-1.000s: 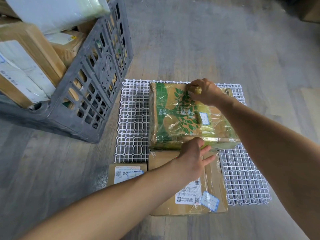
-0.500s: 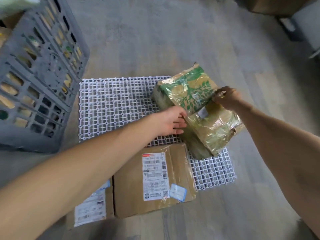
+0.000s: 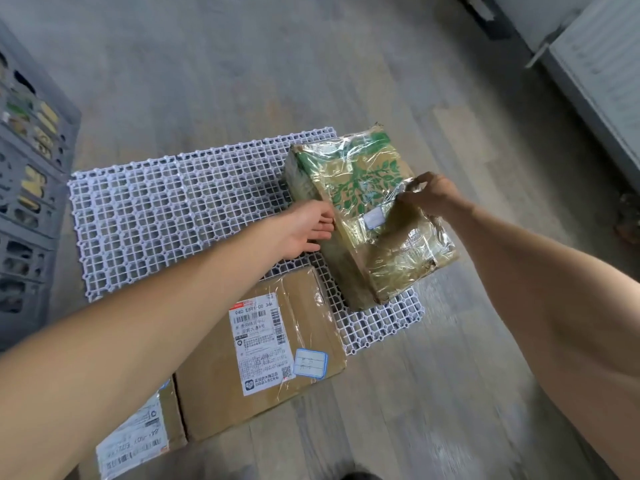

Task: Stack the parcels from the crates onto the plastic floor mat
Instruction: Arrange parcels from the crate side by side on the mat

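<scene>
Grey plastic crate (image 3: 31, 202) is standing far out to the left of the person's left hand, with parcels showing through its slots. Between the crate and that hand, the white plastic floor mat (image 3: 156, 220) is lying flat on the wooden floor, and its open grid is offering plenty of room for more parcels.

Nearer the person than the left hand, a small labelled parcel (image 3: 145, 434) is lying on the floor. Just beside it, a brown cardboard parcel (image 3: 263, 348) is resting partly over the mat's near edge.

The left hand (image 3: 308, 230) is reaching across the mat, fingers straight and together, pressing flat against the left side of the leaf-printed parcel (image 3: 367, 209), probably to steer it square. This parcel, wrapped in shiny clear film, is sitting askew at the mat's right end. Whether its right side is overhanging the mat's edge is not clear.

The right hand (image 3: 429, 195) is lying on the parcel's top, fingers curled and pinching the film, likely to turn it. Beyond that hand, bare floor is leaving space to swing the parcel round.
</scene>
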`<state>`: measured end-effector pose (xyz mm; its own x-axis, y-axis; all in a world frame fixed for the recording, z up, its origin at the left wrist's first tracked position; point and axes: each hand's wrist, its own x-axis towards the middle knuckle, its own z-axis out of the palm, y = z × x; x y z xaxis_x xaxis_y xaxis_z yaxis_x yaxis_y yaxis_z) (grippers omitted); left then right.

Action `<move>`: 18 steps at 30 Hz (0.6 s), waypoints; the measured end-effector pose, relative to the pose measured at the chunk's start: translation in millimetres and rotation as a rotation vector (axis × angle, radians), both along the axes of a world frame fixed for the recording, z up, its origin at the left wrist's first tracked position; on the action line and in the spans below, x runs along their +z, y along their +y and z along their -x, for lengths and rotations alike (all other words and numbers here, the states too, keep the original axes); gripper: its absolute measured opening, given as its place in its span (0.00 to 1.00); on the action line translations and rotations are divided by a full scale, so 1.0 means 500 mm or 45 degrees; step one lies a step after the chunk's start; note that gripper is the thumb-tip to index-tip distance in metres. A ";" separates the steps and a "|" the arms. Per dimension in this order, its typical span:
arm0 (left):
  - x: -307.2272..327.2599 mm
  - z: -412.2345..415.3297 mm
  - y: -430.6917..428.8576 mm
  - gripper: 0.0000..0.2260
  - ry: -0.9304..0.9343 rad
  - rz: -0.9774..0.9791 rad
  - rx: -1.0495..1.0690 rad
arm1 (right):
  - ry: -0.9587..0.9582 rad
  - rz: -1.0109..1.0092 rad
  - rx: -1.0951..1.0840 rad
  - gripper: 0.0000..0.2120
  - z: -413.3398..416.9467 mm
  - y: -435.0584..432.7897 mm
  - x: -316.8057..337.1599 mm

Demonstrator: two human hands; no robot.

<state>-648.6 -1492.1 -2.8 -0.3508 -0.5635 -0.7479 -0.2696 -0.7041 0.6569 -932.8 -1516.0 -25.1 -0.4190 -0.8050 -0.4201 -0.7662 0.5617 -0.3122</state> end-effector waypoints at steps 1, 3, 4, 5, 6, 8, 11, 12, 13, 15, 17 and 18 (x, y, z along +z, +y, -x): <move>-0.003 -0.002 0.003 0.05 -0.010 0.003 -0.009 | -0.010 -0.004 -0.010 0.23 0.002 0.005 0.001; -0.009 -0.006 0.011 0.07 -0.035 0.010 -0.030 | -0.036 -0.021 -0.035 0.26 0.005 0.019 0.001; -0.011 -0.007 0.015 0.08 -0.042 0.019 -0.040 | -0.034 -0.028 -0.037 0.28 0.006 0.027 0.004; -0.013 -0.009 0.018 0.09 -0.049 0.024 -0.043 | -0.036 -0.035 -0.041 0.29 0.005 0.033 0.005; -0.015 -0.010 0.022 0.10 -0.056 0.029 -0.042 | -0.043 -0.042 -0.047 0.29 0.003 0.036 0.007; -0.015 -0.012 0.030 0.11 -0.066 0.052 -0.063 | -0.057 -0.056 -0.064 0.29 0.001 0.045 0.012; -0.014 -0.013 0.043 0.11 -0.077 0.083 -0.098 | -0.063 -0.089 -0.050 0.28 -0.001 0.059 0.018; -0.011 -0.013 0.046 0.12 -0.076 0.095 -0.102 | -0.067 -0.096 -0.044 0.28 -0.003 0.064 0.022; -0.007 -0.014 0.050 0.12 -0.085 0.103 -0.110 | -0.067 -0.105 -0.037 0.27 -0.005 0.069 0.026; -0.004 -0.015 0.054 0.14 -0.096 0.110 -0.129 | -0.075 -0.135 -0.041 0.26 -0.008 0.078 0.033; -0.006 -0.017 0.059 0.16 -0.102 0.100 -0.156 | -0.085 -0.158 -0.050 0.25 -0.013 0.089 0.038; -0.007 -0.019 0.060 0.17 -0.116 0.101 -0.167 | -0.081 -0.160 -0.050 0.24 -0.014 0.094 0.039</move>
<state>-639.2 -1462.3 -6.5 -0.3579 -0.5755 -0.7353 -0.4170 -0.6061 0.6773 -925.8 -1468.8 -5.5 -0.4184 -0.7278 -0.5434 -0.7239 0.6285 -0.2845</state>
